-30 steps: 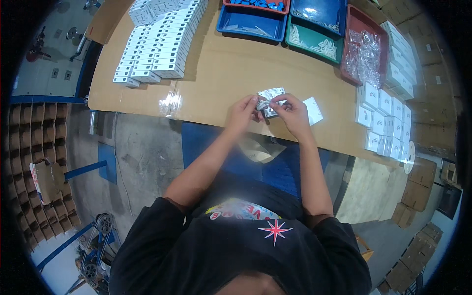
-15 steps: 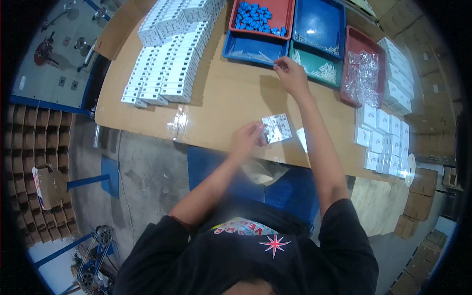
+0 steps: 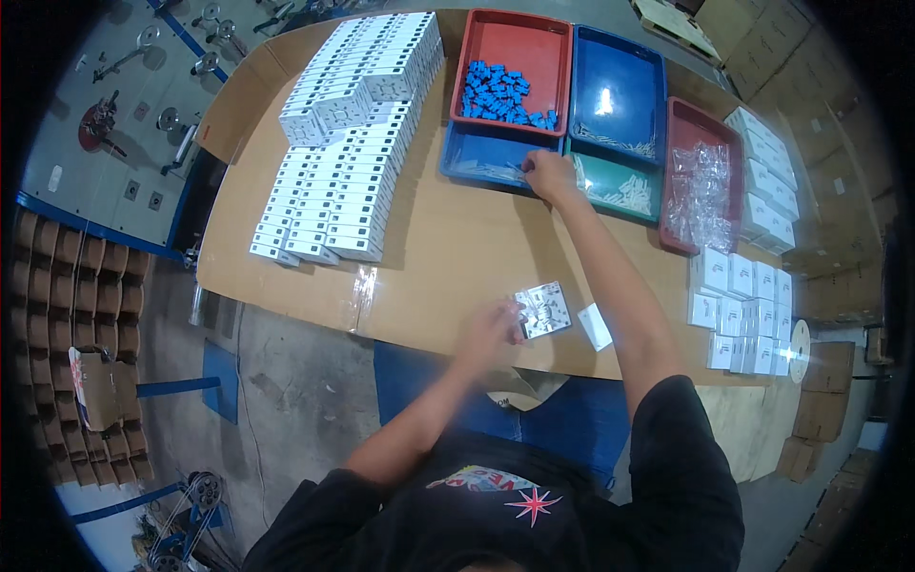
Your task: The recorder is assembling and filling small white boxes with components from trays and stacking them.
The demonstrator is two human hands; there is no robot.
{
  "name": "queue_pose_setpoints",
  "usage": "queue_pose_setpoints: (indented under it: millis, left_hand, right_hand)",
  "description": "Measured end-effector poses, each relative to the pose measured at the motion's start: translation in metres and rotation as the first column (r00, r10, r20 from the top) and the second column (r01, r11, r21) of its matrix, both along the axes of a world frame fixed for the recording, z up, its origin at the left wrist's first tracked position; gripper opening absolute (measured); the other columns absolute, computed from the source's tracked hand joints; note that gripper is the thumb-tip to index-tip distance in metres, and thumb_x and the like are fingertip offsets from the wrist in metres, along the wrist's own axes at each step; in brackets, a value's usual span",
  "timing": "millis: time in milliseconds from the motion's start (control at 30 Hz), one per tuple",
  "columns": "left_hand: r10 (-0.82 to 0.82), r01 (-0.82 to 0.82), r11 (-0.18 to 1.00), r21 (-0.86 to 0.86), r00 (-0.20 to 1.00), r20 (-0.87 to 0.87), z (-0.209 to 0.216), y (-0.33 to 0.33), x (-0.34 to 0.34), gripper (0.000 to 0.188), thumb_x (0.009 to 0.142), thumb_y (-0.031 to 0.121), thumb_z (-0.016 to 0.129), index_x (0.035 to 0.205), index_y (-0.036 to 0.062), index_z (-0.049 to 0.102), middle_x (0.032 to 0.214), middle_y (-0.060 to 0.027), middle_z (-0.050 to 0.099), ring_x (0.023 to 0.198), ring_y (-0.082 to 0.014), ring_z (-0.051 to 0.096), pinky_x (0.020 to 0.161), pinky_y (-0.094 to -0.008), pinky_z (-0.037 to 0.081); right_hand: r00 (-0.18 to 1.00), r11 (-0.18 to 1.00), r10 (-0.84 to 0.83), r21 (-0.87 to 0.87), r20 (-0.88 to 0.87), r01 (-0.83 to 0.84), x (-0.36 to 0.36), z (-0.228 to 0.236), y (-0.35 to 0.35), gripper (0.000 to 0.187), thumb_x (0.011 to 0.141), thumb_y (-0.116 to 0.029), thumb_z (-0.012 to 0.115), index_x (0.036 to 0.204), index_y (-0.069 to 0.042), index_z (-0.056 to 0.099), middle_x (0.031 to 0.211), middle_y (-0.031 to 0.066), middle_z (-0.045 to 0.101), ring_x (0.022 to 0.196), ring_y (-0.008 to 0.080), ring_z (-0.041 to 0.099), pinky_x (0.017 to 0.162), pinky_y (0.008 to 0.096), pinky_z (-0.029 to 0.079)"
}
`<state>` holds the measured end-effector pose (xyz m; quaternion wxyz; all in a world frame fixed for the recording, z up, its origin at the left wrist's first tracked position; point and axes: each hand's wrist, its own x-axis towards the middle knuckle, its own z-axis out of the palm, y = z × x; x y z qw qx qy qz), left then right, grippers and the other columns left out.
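My left hand (image 3: 491,327), smeared by motion, has its fingers on the left edge of a small square silvery packet (image 3: 543,310) with dark print. The packet lies near the table's front edge. My right hand (image 3: 553,177) is over the right end of the shallow blue front tray (image 3: 484,178), its fingers pinched together. Thin clear strips (image 3: 467,169) lie in that tray. Whatever is between the right fingertips is too small to make out. Beneath my right forearm, a folded white paper or card (image 3: 596,327) rests on the cardboard-covered table (image 3: 448,286).
Stacked white boxes (image 3: 334,181) fill the table's left. Beyond the front tray stand a red tray (image 3: 505,48) of blue parts and a larger blue tray (image 3: 620,76). A green tray (image 3: 610,176) holds white pieces, a dark red tray (image 3: 705,119) clear bags. More white boxes (image 3: 739,305) stand right.
The whole view has shifted, so the table sits lower in the picture. My right hand has reached farther into the blue front tray. My left hand stays at the packet.
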<state>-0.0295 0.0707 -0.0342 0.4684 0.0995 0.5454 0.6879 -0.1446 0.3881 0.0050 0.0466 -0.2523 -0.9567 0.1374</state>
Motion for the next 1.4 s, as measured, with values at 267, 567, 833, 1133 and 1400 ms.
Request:
queue_pose_setpoints:
  millis: [267,567,833,1133,1400]
  left_hand:
    - [0.053,-0.053,0.999,-0.004,0.997,-0.054,0.014,0.003,0.009,0.034,0.108,0.026,0.052,0.127,0.0007,0.064,0.093,-0.0083,0.066,0.075,-0.0138,0.065,0.073,-0.0308,0.056]
    - [0.035,-0.036,0.999,-0.007,0.996,-0.084,-0.008,0.004,0.002,0.03,0.107,0.02,0.057,0.13,0.002,0.062,0.1,-0.0083,0.068,0.074,-0.0137,0.064,0.068,-0.0289,0.056]
    - [0.051,-0.047,0.997,0.056,0.995,-0.08,0.0,0.006,0.007,0.027,0.106,0.017,0.058,0.126,0.0006,0.065,0.093,-0.006,0.068,0.071,-0.0118,0.063,0.066,-0.0271,0.055]
    - [0.015,-0.007,0.998,0.065,0.993,-0.117,0.011,0.006,0.013,0.027,0.107,0.02,0.057,0.125,0.0019,0.066,0.087,-0.0032,0.066,0.07,-0.0104,0.064,0.065,-0.0256,0.055]
    - [-0.077,0.086,0.996,0.032,0.97,-0.23,0.011,0.004,0.012,0.03,0.109,0.023,0.052,0.128,0.0034,0.066,0.083,-0.0037,0.066,0.071,-0.0107,0.065,0.067,-0.0258,0.056]
  right_hand:
    - [0.981,0.989,-0.016,-0.148,-0.194,-0.013,0.034,0.024,-0.009,0.016,0.084,-0.018,0.069,0.097,-0.011,0.075,0.094,0.0121,0.075,0.093,0.0308,0.071,0.081,0.0421,0.051]
    - [0.89,0.733,-0.194,-0.664,-0.413,-0.149,0.185,0.025,-0.081,0.015,0.09,-0.009,0.072,0.103,-0.001,0.073,0.08,-0.0003,0.066,0.069,0.0047,0.054,0.064,0.0225,0.045]
    - [0.84,0.492,-0.451,-0.869,-0.301,-0.047,0.257,0.038,-0.148,0.011,0.095,-0.008,0.07,0.1,0.001,0.074,0.076,-0.0061,0.062,0.066,0.0003,0.047,0.058,0.0187,0.036]
    - [0.88,0.602,-0.386,-0.798,-0.276,0.014,0.259,0.033,-0.155,0.009,0.091,-0.007,0.071,0.096,0.001,0.075,0.074,-0.0034,0.061,0.062,0.0023,0.042,0.056,0.0217,0.034]
    - [0.895,0.781,-0.275,-0.624,-0.35,-0.004,0.255,0.051,-0.162,0.013,0.09,-0.008,0.07,0.099,-0.001,0.076,0.082,0.0049,0.062,0.063,0.0099,0.047,0.058,0.026,0.039]
